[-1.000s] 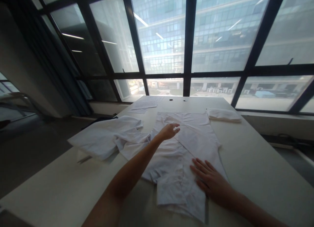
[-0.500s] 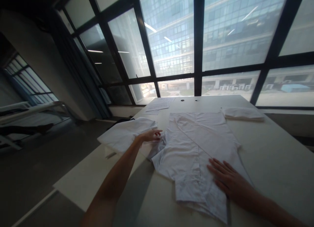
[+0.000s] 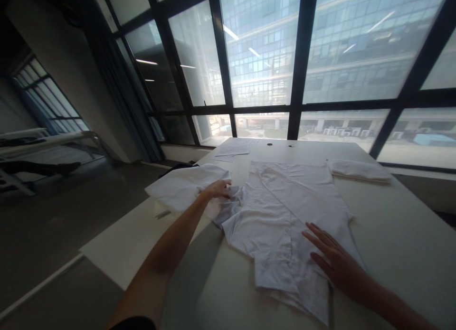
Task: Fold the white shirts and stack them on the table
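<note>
A white shirt (image 3: 270, 221) with a button placket lies spread on the white table, its lower part toward me and one side folded across diagonally. At its left edge, my left hand (image 3: 218, 190) has its fingers curled down onto the crumpled sleeve (image 3: 233, 202), closed on the cloth. The fingertips are partly hidden. My right hand (image 3: 329, 254) rests over the lower right of the shirt, open, with fingers stretched out and nothing held.
Left of the shirt is a heap of white cloth (image 3: 185, 185), with a dark item behind it. Papers (image 3: 233, 148) lie at the far left of the table (image 3: 399, 235). A folded white cloth (image 3: 359, 171) sits at the far right. Large windows stand beyond.
My left hand has lowered onto the sleeve and its fingers have curled in. The right hand's fingers have spread and lifted slightly over the shirt. The whole view has shifted a little.
</note>
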`<state>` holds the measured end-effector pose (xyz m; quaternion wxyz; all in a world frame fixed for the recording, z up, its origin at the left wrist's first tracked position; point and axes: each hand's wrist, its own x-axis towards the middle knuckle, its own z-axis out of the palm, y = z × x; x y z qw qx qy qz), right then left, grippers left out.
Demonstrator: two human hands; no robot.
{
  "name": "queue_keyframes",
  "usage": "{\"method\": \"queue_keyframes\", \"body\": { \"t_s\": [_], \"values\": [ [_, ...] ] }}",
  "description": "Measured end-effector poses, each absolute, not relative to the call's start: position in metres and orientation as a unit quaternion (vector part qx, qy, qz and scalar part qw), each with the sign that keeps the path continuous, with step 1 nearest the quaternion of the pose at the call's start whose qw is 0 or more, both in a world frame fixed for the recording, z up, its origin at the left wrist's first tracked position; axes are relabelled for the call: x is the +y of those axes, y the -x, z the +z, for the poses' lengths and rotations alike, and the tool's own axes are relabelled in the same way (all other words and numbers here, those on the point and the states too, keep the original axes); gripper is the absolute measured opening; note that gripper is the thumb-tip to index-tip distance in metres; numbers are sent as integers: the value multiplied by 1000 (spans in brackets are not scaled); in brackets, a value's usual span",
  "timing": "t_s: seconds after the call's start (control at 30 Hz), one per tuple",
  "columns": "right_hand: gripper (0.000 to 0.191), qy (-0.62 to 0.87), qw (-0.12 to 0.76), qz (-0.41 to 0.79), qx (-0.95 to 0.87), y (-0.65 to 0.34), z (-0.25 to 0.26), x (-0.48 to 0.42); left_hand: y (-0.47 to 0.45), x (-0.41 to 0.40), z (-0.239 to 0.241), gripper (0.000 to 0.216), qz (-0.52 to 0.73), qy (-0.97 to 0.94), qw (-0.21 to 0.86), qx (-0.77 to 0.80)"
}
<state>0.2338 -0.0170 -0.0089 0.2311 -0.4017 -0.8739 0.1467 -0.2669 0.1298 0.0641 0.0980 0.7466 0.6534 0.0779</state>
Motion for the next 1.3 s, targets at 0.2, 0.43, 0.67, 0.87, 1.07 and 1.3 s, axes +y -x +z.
{"method": "queue_keyframes", "body": {
  "t_s": [0.2, 0.43, 0.67, 0.87, 1.07, 1.3],
  "values": [
    [40, 377, 356, 254, -817, -186, 27, -9, 262, 109, 90, 22, 91, -723, 8, 685],
    [37, 273, 338, 545, -716, -77, 56, 11, 200, 52, 130, 22, 185, -643, -128, 732],
    [28, 331, 413, 752, -392, -14, 64, 33, 113, -4, 93, 20, 229, -771, 85, 589],
    [3, 460, 443, 695, -331, -32, 43, 69, 126, -11, 83, 29, 294, -847, 198, 396],
    [3, 348, 528, 703, -325, -60, 103, 108, 185, 21, 93, 26, 505, -644, 53, 572],
    [11, 252, 631, 667, -306, -103, 198, 157, 216, 48, 57, 34, 491, -575, 115, 644]
  ]
}}
